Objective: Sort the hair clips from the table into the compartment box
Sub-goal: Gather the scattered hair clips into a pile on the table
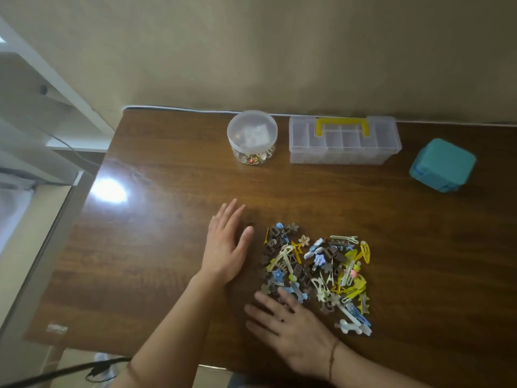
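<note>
My left hand (227, 247) lies flat, fingers straight, beside the hair clips (316, 275); my right hand (291, 329) spreads flat over their near edge. Beyond them, the compartment box (344, 141) sits closed by a trinket-filled jar (252, 137).

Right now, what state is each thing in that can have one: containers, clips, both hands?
compartment box: lid shut, handle flat.
round jar: lid on, trinkets inside.
teal box: closed.
hair clips: loose pile, unsorted.
left hand: open, flat on table.
right hand: open, fingers resting on pile's edge.
</note>
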The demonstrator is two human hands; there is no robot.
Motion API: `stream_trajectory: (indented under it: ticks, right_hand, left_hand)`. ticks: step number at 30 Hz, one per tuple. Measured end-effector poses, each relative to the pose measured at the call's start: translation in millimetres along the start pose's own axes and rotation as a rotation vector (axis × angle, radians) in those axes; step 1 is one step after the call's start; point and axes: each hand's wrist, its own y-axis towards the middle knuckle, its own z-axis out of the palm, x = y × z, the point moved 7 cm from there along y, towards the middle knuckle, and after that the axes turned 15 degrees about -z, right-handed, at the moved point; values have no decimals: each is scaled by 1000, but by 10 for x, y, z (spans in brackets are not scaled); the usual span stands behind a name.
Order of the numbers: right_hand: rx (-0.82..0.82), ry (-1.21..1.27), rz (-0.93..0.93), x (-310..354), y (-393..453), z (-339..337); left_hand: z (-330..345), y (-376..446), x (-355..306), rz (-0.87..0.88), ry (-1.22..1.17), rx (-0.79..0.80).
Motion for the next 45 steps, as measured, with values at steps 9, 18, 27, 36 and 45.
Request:
stream_trajectory:
  ticks: [9,18,27,36,45]
  right_hand:
    - [-281,59,400,-350,-824,-368]
    - [-277,320,888,-427,-1225,-9]
    - [-466,324,868,-946,-1195,-281]
    - [-166,353,714,-1536,-1077,-139]
    - [-119,397,598,-1157,-1063,-112]
  left_hand:
    - [453,-339,-353,201,62,166]
    - [646,-792,-456,259,100,138]
    - [624,-722,-576,235,133,76]
    - [831,-227,-783,273,250,254]
    - [851,-600,-740,317,169,344]
